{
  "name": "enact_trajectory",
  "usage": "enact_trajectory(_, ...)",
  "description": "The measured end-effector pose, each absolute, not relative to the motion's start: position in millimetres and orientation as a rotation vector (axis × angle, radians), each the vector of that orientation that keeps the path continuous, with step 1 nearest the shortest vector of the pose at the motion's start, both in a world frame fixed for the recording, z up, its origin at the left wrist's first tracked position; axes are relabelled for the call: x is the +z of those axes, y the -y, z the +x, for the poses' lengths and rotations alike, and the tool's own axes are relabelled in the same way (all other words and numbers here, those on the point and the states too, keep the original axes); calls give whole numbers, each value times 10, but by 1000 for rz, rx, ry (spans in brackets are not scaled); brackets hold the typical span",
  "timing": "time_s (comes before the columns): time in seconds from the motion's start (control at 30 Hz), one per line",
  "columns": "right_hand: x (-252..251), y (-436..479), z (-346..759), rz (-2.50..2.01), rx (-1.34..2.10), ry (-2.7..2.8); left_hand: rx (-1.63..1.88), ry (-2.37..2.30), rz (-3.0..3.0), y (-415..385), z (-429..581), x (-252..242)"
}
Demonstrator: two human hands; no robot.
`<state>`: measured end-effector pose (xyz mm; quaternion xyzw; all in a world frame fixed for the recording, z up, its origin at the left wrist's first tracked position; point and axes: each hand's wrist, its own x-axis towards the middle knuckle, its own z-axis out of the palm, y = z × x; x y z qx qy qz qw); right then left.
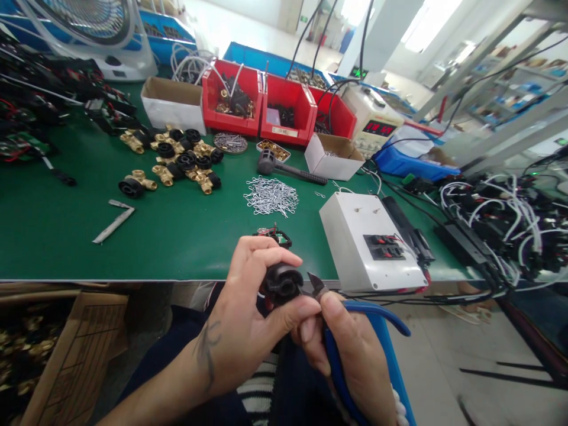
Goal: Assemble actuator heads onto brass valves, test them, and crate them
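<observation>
My left hand (255, 307) is closed round a black round plastic part (282, 284), held just in front of the green table's near edge. My right hand (350, 349) grips blue-handled cutting pliers (377, 319); their metal jaws (316, 282) touch the right side of the black part. Just behind the part, a small black piece with red and green wires (274, 235) lies on the green mat (177, 236).
On the mat are a pile of small wire clips (270, 195), brass-and-black fittings (184, 158), a black mallet (288, 168), a white switch box (370, 245), red bins (284, 106), cardboard boxes, a metal strip (114, 222) and tangled white cables at right (501, 219). A carton of parts sits low left (53, 355).
</observation>
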<state>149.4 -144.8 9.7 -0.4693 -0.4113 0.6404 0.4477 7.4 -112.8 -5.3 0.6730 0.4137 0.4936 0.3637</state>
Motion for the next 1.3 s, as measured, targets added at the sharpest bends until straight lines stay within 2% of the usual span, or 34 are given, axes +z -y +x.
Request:
enact_trajectory(0.33, 72, 1113, 1664, -1258, 1197, 1051, 1173, -1008, 1512, 1065, 37, -69)
enact_trajectory(0.6, 170, 1336, 1679, -1196, 1667, 1233, 1232, -1022, 1601, 1114, 38, -65)
enact_trajectory(0.9, 162, 1331, 1563, -1177, 1724, 1166, 1219, -1054, 1785, 1078, -16, -36)
enact_trajectory(1.3, 152, 1308, 1564, -1190, 1714, 1152, 1189, -1175, 1682, 1048, 71, -27)
